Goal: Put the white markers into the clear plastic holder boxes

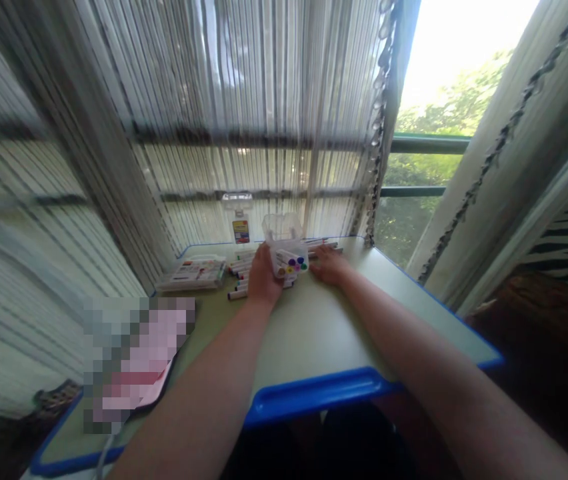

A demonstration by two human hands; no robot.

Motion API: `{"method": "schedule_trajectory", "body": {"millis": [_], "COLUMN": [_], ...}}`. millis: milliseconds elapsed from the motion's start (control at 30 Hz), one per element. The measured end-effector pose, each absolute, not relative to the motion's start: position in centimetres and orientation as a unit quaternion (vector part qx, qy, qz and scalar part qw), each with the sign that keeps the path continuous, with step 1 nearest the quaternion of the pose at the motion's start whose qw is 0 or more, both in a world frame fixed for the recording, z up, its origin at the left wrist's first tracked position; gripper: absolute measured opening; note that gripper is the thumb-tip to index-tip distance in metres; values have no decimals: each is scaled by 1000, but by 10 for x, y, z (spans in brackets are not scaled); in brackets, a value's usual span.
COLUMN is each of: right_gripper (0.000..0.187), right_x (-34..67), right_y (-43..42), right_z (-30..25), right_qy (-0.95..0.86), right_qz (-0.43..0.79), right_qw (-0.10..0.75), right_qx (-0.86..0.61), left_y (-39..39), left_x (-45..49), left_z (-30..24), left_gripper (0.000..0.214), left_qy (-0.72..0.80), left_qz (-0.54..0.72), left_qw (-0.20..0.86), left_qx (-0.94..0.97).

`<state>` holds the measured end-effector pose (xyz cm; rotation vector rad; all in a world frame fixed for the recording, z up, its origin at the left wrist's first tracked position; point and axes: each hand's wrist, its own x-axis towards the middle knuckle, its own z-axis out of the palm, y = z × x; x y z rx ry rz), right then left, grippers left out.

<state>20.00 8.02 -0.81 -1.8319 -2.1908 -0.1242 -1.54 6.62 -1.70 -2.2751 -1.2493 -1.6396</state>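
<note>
Holding: left hand [265, 283], fingers around clear box [297, 245] of markers [291, 263], far side of table [309, 343]; steady support advisable. Right hand [331, 265]: at loose markers [335, 247], grip cannot be told; light fingers should avoid scattering.

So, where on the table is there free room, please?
Bare: the table between left arm and right arm, behind the blue edge, and from right arm rightward to that edge. Crowded: the back (markers, clear box, left hand, right hand) and the left (case, blurred pink thing).

White markers [241, 293] with multicoloured ends [292, 263], blue-edged pale desk [294, 340], grey-striped curtain [274, 87]
</note>
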Motion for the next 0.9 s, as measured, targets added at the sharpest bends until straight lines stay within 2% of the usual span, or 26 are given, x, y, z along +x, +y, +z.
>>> {"method": "schedule_trajectory", "body": {"millis": [67,200,333,400,433,533,633,733,900], "right_gripper": [55,38,35,32,30,23,24,25,19], "right_x": [200,198,197,199,200,200,191,174,150], "right_y": [80,81,78,74,71,61,46,32,26], "right_z": [-9,-8,-3,3,8,26,45,54,42], "right_qy": [-752,-773,-771,-766,-759,-701,-621,-594,-622], "right_qz": [-65,-56,-64,-99,-127,-202,-179,-110,-75], "right_qw": [151,112,121,188,248,486,671,740,727], "right_qx": [-639,-622,-622,-607,-589,-482,-363,-295,-280], "left_y": [66,66,66,67,68,70,71,70,68], "left_x": [-13,-11,-13,-14,-15,-17,-19,-19,-18], "left_z": [-16,-13,-13,-14,-15,-18,-19,-17,-16], "left_gripper": [52,52,47,43,41,40,44,48,49], "left_qy": [-408,-416,-421,-419,-416,-416,-418,-417,-435], "left_qz": [-540,-553,-562,-573,-578,-586,-585,-578,-579], "left_qw": [36,32,19,9,5,4,9,11,13], "left_qx": [-735,-721,-712,-705,-702,-696,-695,-701,-690]}}
